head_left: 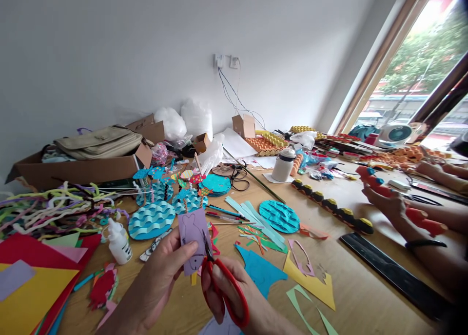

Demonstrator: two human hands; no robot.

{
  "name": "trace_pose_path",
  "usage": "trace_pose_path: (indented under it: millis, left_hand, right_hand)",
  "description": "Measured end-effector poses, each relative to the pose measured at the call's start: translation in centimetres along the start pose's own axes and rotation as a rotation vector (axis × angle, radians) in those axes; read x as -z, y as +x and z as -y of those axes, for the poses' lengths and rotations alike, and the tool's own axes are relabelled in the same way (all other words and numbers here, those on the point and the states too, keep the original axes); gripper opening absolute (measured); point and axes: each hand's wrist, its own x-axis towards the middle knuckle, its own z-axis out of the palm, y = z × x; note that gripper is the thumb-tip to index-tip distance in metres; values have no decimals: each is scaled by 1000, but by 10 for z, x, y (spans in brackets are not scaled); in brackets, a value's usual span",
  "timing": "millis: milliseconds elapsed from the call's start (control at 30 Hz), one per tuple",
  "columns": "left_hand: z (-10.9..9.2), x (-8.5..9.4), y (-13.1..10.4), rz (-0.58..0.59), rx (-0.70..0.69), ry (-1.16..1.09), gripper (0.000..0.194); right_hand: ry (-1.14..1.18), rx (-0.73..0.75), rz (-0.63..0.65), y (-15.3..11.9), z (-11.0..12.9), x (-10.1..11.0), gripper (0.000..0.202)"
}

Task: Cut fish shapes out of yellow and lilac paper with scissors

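Between thumb and fingers, my left hand [164, 264] pinches a purple paper piece [193, 227] with a fish-like outline drawn on it. The red-handled scissors [234, 291] are in my right hand [234, 281], with fingers through the loops. Their dark blades lie against the right edge of the purple paper. Below my hands, another pale purple sheet [219, 325] with drawn lines is partly hidden. A blue paper scrap [259, 269] lies to the right of the scissors. A white glue bottle [119, 242] stands left of my left hand.
Coloured sheets [36, 286] and pipe cleaners [54, 208] lie at left. Blue wavy discs [151, 220], paper strips [256, 218] and a white jar [283, 165] are beyond my hands. At right, another person's hand [387, 208] holds a painted egg-carton strip [424, 220] near a black bar [395, 271].
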Motion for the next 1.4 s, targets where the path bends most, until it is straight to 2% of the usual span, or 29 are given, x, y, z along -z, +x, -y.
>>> trace_pose_path:
  millis: [267, 467, 733, 1067, 1400]
  left_hand:
    - [-2, -3, 0, -35, -22, 101, 23]
    - [1, -6, 1, -135, -76, 115, 10]
    - [4, -7, 5, -179, -107, 159, 10]
    - [0, -13, 5, -188, -96, 139, 12]
    - [1, -12, 3, -172, -61, 117, 14]
  right_hand:
    - [4, -4, -8, 0, -1, 1, 51]
    - [5, -23, 16, 1, -1, 2, 51]
    - [-14, -11, 25, 2, 1, 3, 51]
    - [-31, -17, 30, 2, 1, 6, 50]
    - [-16, -13, 29, 2, 0, 8, 50]
